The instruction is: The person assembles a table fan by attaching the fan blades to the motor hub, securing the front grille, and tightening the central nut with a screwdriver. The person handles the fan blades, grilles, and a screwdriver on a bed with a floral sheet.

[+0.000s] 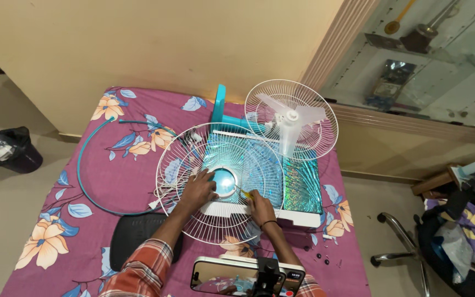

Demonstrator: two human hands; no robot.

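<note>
The right hand (260,208) has its grip closed narrow around a small yellow-handled screwdriver (244,193), whose long axis slants up and to the left, tip aimed at the teal hub (225,182). The left hand (198,190) lies spread and flat on the white wire fan guard (185,220), fingers open wide, touching the wires just left of that hub and holding nothing. The guard lies face up near the middle of the bed (89,181), resting over a teal fan body (298,187) with a white front edge, which stretches toward the bed's right edge. Behind it, toward the bed's far edge, the second guard (317,140) stands tilted up, with the translucent blade (291,116) in it. A teal stand piece (217,104) rises upright just left of that guard. A thin teal rim ring (86,184) curves across the bed's left half, well apart from the hands. A black ribbed panel (136,234) lies under the left forearm near the bed's near edge. Small dark screws (322,257) dot the cover by the near right corner. A phone (243,275) on a mount sits at the near edge between the arms. On the floor left, a black bag (9,148).
</note>
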